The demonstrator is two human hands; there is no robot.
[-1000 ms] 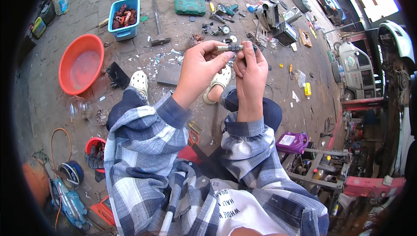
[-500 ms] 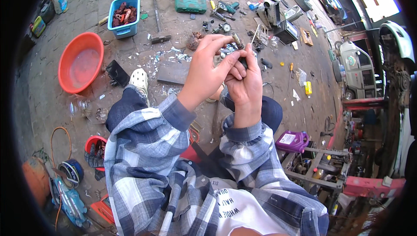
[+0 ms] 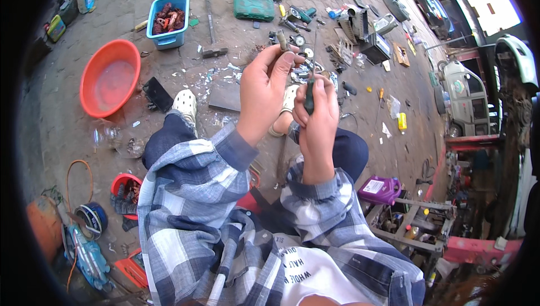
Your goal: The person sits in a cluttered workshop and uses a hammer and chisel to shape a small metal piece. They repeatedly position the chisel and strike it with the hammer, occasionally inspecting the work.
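Note:
I grip a small cylindrical metal part [image 3: 282, 39] upright in my left hand [image 3: 263, 93], its thumb and fingers closed round the lower end. Just to the right, my right hand [image 3: 319, 123] is closed on a screwdriver [image 3: 309, 97] with a dark green handle, its thin shaft pointing up. The two hands are close, above the pavement between my feet, where bits of debris and small metal parts lie. A flat dark plate [image 3: 224, 99] lies under and left of my left hand.
An orange basin [image 3: 109, 78], a blue bin [image 3: 166, 41] of reddish parts, a hammer [image 3: 214, 52] and a green case [image 3: 253, 6] lie ahead and left. Tools and metal parts crowd the upper right. A purple jug [image 3: 379, 190], metal frame and silver vehicle [image 3: 467, 109] are at right.
The metal part has gone from lying level between both hands to upright in my left. My right hand has moved down, now showing the screwdriver's handle in its fingers.

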